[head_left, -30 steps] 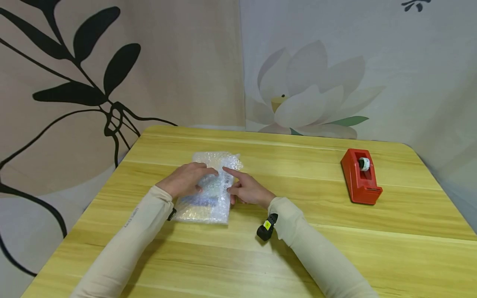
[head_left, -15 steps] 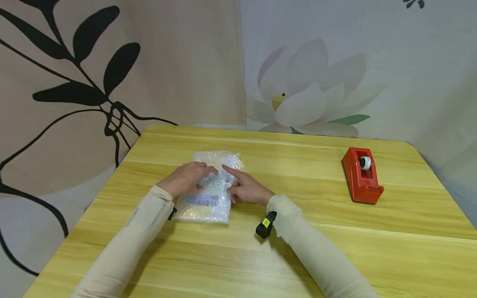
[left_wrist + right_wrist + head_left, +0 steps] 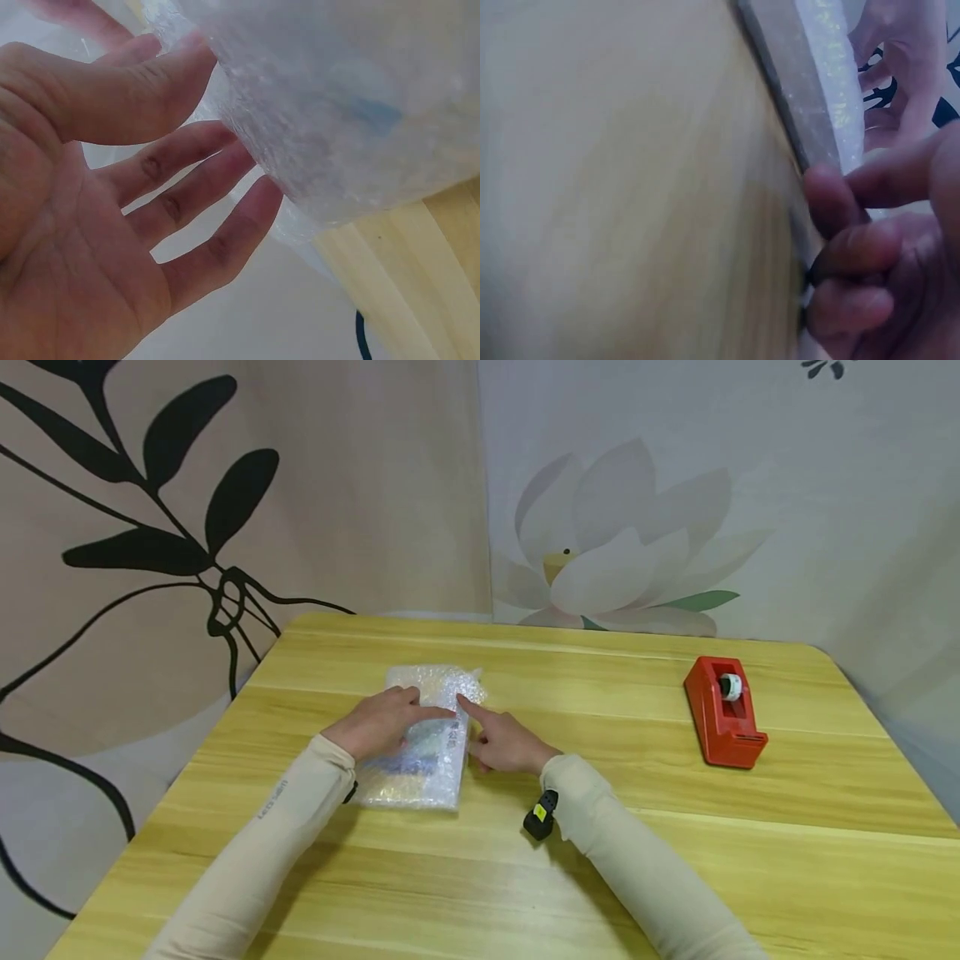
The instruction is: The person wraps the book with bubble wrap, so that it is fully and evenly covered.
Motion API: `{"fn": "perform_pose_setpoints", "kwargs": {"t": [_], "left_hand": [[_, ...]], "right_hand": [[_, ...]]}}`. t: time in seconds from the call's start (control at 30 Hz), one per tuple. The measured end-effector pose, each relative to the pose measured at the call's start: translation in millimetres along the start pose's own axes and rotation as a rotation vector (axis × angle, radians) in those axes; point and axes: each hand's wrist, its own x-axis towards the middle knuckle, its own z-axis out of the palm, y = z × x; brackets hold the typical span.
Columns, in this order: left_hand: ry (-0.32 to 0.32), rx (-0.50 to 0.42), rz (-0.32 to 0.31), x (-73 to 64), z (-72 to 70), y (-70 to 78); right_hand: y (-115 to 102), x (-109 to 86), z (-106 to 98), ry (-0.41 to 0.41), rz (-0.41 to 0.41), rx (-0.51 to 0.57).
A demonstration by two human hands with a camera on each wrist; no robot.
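Note:
A flat, rectangular package in clear bubble wrap (image 3: 431, 789) lies on the table, with blue and yellow patches showing dimly through it. My left hand (image 3: 378, 720) rests over its left and middle part, thumb stretched toward the right edge. In the left wrist view, the fingers (image 3: 191, 184) are loosely bent and their tips meet the wrap. At the package's right edge is my right hand (image 3: 513, 743); its index finger points straight onto the wrap while the other fingers curl beside the edge. The right wrist view shows these curled fingers (image 3: 855, 251) close against the package's side.
A red tape dispenser (image 3: 726, 718) with a small white-cored roll stands at the right of the wooden table (image 3: 600, 877). Behind the table hangs a patterned cloth backdrop (image 3: 420, 485). Black wrist cameras (image 3: 540, 814) are strapped to the sleeves.
My left hand has shifted slightly right and its thumb now reaches out straighter. My right hand has moved slightly right, uncovering a printed strip near the package's edge. The package stays in place.

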Motion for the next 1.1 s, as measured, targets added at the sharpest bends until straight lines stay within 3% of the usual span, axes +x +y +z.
{"fn": "perform_pose_setpoints", "kwargs": {"t": [0.13, 0.3, 0.6, 0.9, 1.1], "left_hand": [[-0.013, 0.0, -0.001, 1.3, -0.1, 0.0], [-0.05, -0.004, -0.019, 1.8, -1.8, -0.5], [-0.071, -0.021, -0.031, 0.5, -1.2, -1.0], [-0.061, -0.034, -0.027, 1.5, -2.3, -3.7], [-0.056, -0.061, -0.006, 0.6, -0.3, -7.4]], "right_hand": [[1, -4.3, -5, -0.012, 0.018, -0.064], [5, -8.2, -15, 0.045, 0.032, -0.122], [9, -12.0, -19, 0.188, 0.038, -0.015], [-2, -18.4, -13, 0.272, -0.08, -0.167], [-7, -16.4, 1, 0.345, -0.162, -0.213]]}}
